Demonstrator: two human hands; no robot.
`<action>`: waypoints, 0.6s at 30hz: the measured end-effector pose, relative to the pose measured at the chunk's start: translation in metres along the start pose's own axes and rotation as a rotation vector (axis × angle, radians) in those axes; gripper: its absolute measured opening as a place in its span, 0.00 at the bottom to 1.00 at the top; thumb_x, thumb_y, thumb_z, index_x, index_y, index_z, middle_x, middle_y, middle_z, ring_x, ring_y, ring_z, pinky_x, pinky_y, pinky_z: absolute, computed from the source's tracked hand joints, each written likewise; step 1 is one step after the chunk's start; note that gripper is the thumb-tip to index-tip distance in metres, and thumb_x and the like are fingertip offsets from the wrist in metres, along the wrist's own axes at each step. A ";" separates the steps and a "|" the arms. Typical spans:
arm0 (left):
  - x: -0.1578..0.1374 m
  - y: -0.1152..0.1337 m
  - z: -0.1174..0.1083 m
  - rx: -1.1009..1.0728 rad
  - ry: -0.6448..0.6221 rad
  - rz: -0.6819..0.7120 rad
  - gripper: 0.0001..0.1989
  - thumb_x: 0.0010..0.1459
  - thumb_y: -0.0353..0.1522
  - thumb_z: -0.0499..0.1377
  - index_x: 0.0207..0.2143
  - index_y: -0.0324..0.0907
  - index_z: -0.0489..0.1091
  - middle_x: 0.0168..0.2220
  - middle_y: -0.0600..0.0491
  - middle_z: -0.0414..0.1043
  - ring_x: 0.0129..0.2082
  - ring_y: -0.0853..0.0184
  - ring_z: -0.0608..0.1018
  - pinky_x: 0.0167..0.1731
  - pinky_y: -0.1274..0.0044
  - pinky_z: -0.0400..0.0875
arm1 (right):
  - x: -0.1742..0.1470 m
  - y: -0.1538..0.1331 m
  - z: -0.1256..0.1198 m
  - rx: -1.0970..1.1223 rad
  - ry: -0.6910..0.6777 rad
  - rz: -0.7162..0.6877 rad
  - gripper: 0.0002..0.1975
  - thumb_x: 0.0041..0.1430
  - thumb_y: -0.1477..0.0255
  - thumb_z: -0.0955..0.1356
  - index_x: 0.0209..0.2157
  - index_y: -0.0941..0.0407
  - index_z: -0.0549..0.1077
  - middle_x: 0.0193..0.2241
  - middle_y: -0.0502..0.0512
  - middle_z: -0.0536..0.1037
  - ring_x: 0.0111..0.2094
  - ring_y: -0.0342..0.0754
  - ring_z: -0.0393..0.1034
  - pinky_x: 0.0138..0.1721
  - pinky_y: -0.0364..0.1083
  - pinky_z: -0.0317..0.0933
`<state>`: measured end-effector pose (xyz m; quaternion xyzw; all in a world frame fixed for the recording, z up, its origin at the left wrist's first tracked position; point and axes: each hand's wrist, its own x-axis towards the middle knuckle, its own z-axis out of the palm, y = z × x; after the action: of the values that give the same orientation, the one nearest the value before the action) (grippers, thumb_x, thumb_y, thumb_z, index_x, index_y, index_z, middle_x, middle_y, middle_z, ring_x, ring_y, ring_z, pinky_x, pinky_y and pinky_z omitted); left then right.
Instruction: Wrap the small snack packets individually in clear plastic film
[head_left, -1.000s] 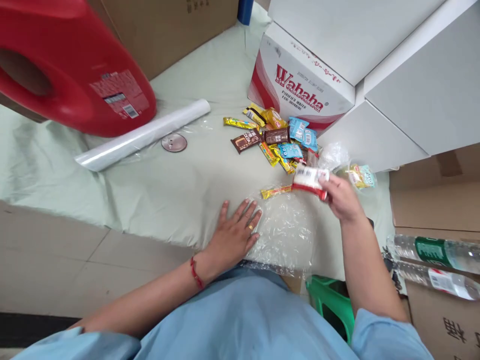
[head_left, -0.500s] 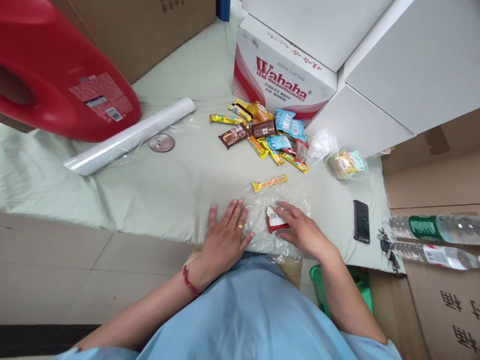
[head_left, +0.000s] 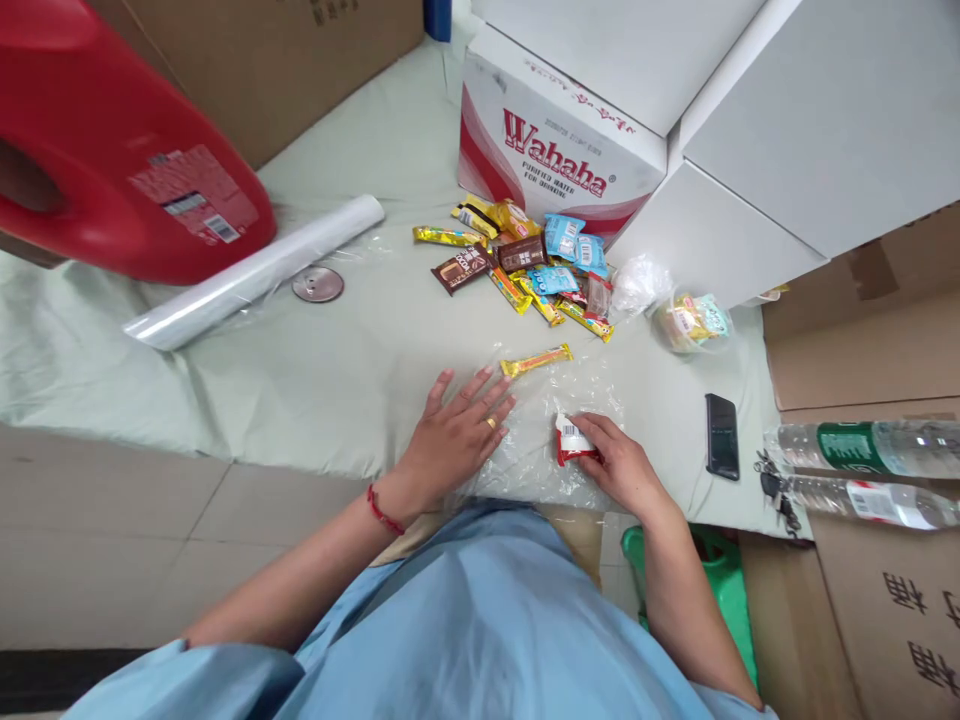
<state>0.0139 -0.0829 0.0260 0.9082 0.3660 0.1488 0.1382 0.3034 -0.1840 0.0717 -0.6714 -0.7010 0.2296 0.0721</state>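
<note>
A sheet of clear plastic wrap (head_left: 551,465) lies flat at the near edge of the pale green cloth. My left hand (head_left: 459,435) rests palm down on its left side, fingers spread. My right hand (head_left: 619,465) presses a small red and white snack packet (head_left: 571,440) onto the wrap. A yellow snack bar (head_left: 536,360) lies just beyond the wrap. Farther back sits a heap of wrapped snacks (head_left: 529,265) in yellow, brown and blue.
A roll of plastic film (head_left: 251,272) and a small metal disc (head_left: 318,284) lie at left, by a big red jug (head_left: 127,150). A Wahaha carton (head_left: 555,160) and white boxes stand behind. Right: a wrapped snack bundle (head_left: 694,320), black phone (head_left: 721,435), keys, two water bottles (head_left: 862,470).
My right hand brought the red and white packet down from above the table onto the plastic wrap. My left hand stayed flat on the wrap, shifting slightly.
</note>
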 end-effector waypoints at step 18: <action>-0.004 -0.011 0.013 0.043 -0.080 -0.048 0.35 0.73 0.48 0.51 0.76 0.46 0.52 0.76 0.43 0.50 0.76 0.47 0.56 0.70 0.37 0.26 | 0.035 -0.051 -0.007 -0.056 0.013 0.007 0.31 0.64 0.74 0.68 0.68 0.44 0.67 0.62 0.59 0.74 0.59 0.60 0.74 0.55 0.57 0.72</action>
<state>0.0085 -0.0797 0.0095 0.9071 0.3852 0.1009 0.1367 0.2569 -0.1484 0.0917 -0.6772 -0.7041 0.2058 0.0571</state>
